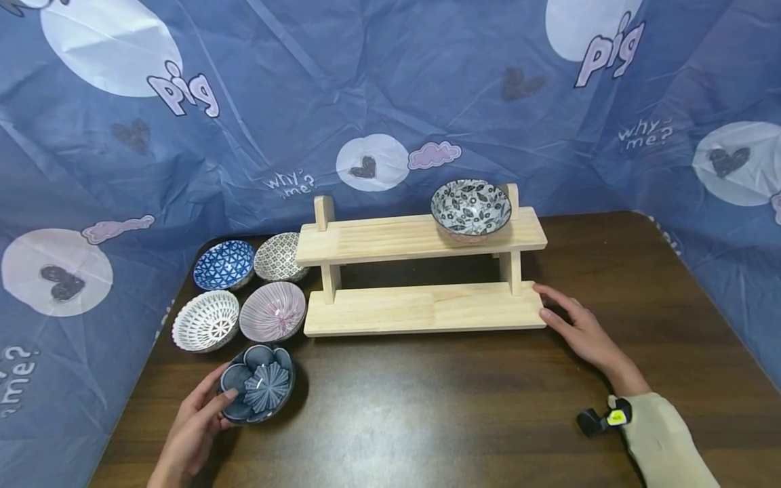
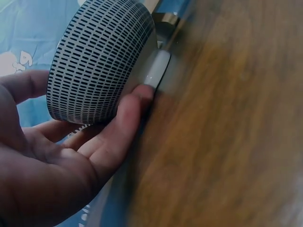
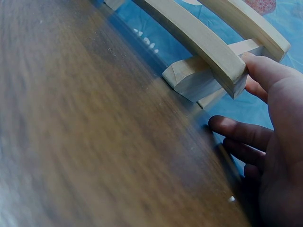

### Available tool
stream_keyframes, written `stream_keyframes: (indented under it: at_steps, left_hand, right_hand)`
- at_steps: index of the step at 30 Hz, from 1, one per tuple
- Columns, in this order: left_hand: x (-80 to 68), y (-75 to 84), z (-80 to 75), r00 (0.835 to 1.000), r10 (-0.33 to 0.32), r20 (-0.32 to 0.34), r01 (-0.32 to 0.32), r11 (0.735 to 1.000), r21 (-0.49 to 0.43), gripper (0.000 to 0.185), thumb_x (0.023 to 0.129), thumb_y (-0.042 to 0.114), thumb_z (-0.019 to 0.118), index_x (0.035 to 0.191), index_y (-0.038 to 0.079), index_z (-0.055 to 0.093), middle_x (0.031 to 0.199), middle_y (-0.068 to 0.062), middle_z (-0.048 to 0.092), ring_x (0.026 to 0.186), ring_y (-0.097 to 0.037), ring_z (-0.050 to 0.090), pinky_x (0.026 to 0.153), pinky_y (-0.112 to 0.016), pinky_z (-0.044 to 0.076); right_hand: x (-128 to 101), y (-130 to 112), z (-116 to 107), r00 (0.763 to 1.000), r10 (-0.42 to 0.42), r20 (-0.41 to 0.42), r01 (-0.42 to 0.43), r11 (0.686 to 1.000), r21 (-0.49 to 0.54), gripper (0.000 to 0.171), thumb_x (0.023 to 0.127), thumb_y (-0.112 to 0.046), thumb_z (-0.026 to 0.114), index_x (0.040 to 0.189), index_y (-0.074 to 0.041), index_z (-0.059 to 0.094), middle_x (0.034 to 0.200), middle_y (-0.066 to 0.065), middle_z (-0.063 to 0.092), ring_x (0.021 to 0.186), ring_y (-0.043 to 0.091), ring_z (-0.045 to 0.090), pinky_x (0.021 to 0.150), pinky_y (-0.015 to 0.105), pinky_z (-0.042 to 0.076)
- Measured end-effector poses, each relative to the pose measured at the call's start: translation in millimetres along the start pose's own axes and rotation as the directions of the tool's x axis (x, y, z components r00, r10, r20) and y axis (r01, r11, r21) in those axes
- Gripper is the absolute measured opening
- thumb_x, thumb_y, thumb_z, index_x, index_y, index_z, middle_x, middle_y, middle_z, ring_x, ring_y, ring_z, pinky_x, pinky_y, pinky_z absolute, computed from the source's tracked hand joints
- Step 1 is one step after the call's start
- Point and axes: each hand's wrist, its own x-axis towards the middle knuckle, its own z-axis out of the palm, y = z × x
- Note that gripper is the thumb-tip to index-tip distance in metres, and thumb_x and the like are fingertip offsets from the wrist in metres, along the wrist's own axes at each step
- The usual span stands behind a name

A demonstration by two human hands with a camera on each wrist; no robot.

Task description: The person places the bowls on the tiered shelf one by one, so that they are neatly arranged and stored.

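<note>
My left hand [image 1: 194, 423] grips a dark blue bowl [image 1: 266, 386] with a flower-shaped inside, thumb on the rim. In the left wrist view, the bowl's outside [image 2: 99, 61] shows dark dashes on white, and a fingertip touches near its white foot. My right hand [image 1: 586, 333] touches the right end of a two-tier wooden shelf [image 1: 372, 313]; in the right wrist view its thumb [image 3: 258, 66] rests against the board's end, the other fingers loosely bent. A bowl with dark leaf patterns [image 1: 470, 209] stands on the upper tier, toward the right.
Left of the shelf sit a blue triangle-patterned bowl [image 1: 224, 265], a bowl with a diamond lattice [image 1: 277, 257], a white dashed bowl [image 1: 206, 322] and a pink striped bowl [image 1: 272, 312]. They stand on the dark wooden table [image 1: 415, 407]. A blue printed cloth [image 1: 390, 81] hangs behind.
</note>
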Motion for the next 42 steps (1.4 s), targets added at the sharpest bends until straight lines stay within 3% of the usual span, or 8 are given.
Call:
stream_keyframes:
  at_steps: [4, 8, 15, 17, 23, 34, 42]
  left_hand:
    - [1.6, -1.6, -3.1, 0.99, 0.024, 0.139, -0.013, 0.997, -0.081, 0.057, 0.101, -0.011, 0.03, 0.142, 0.023, 0.051, 0.128, 0.006, 0.067, 0.095, -0.019, 0.075, 0.068, -0.037, 0.065]
    - [2.1, -3.9, -7.6, 0.964, 0.05, 0.261, -0.002, 0.983, -0.182, 0.065, 0.1, -0.012, 0.024, 0.154, 0.023, 0.036, 0.14, 0.005, 0.059, 0.105, -0.024, 0.073, 0.076, -0.042, 0.065]
    - [2.3, -8.9, -16.8, 0.875, 0.134, 0.464, 0.092, 0.897, -0.432, 0.075, 0.097, -0.016, 0.01, 0.162, 0.021, 0.01, 0.157, -0.003, 0.042, 0.128, -0.034, 0.06, 0.098, -0.051, 0.058]
    - [2.4, -10.3, -18.6, 0.862, 0.145, 0.486, 0.115, 0.877, -0.467, 0.076, 0.096, -0.017, 0.008, 0.162, 0.02, 0.004, 0.159, -0.004, 0.038, 0.131, -0.036, 0.057, 0.102, -0.053, 0.055]
    - [2.3, -12.3, -21.6, 0.853, 0.145, 0.501, 0.169, 0.832, -0.528, 0.078, 0.095, -0.019, 0.007, 0.162, 0.02, 0.001, 0.16, -0.004, 0.036, 0.137, -0.037, 0.052, 0.106, -0.056, 0.051]
    - [1.2, -11.1, -15.4, 0.861, 0.155, 0.485, 0.136, 0.848, -0.512, 0.079, 0.093, -0.023, 0.008, 0.162, 0.016, 0.004, 0.154, -0.015, 0.045, 0.133, -0.036, 0.056, 0.108, -0.051, 0.051]
    - [0.2, -10.0, -14.8, 0.883, 0.127, 0.452, 0.13, 0.859, -0.496, 0.079, 0.094, -0.023, 0.01, 0.162, 0.018, 0.012, 0.153, -0.012, 0.048, 0.132, -0.034, 0.057, 0.105, -0.05, 0.054]
  right_hand:
    - [0.2, -0.5, -0.5, 1.0, 0.002, 0.002, -0.002, 1.0, 0.002, 0.055, 0.105, -0.035, 0.051, 0.154, -0.015, 0.038, 0.16, 0.02, 0.036, 0.146, 0.046, 0.03, 0.111, 0.076, 0.023]
    - [0.0, -1.0, -0.5, 1.0, 0.003, 0.002, -0.003, 1.0, -0.001, 0.055, 0.105, -0.035, 0.051, 0.154, -0.015, 0.038, 0.16, 0.02, 0.036, 0.145, 0.047, 0.03, 0.111, 0.075, 0.023]
    - [-0.7, -0.8, 0.3, 1.0, -0.009, -0.009, 0.009, 1.0, 0.0, 0.054, 0.105, -0.034, 0.051, 0.154, -0.014, 0.039, 0.16, 0.02, 0.037, 0.145, 0.047, 0.031, 0.11, 0.075, 0.024]
    - [-0.8, -0.5, 0.5, 1.0, -0.014, -0.011, 0.014, 1.0, 0.0, 0.054, 0.105, -0.033, 0.051, 0.154, -0.014, 0.039, 0.159, 0.021, 0.037, 0.144, 0.047, 0.032, 0.11, 0.075, 0.024]
    - [-0.7, -0.7, 0.2, 1.0, -0.003, -0.002, 0.003, 1.0, 0.002, 0.055, 0.105, -0.035, 0.051, 0.154, -0.015, 0.038, 0.16, 0.02, 0.036, 0.145, 0.047, 0.03, 0.111, 0.076, 0.023]
    - [-0.2, -0.7, 0.4, 1.0, 0.008, 0.002, -0.008, 1.0, 0.002, 0.055, 0.104, -0.036, 0.051, 0.154, -0.014, 0.038, 0.161, 0.02, 0.035, 0.146, 0.048, 0.029, 0.111, 0.076, 0.022]
    - [-0.3, 0.1, -0.1, 1.0, 0.009, 0.001, -0.009, 1.0, -0.001, 0.055, 0.104, -0.035, 0.052, 0.154, -0.015, 0.039, 0.161, 0.02, 0.035, 0.146, 0.047, 0.029, 0.111, 0.076, 0.023]
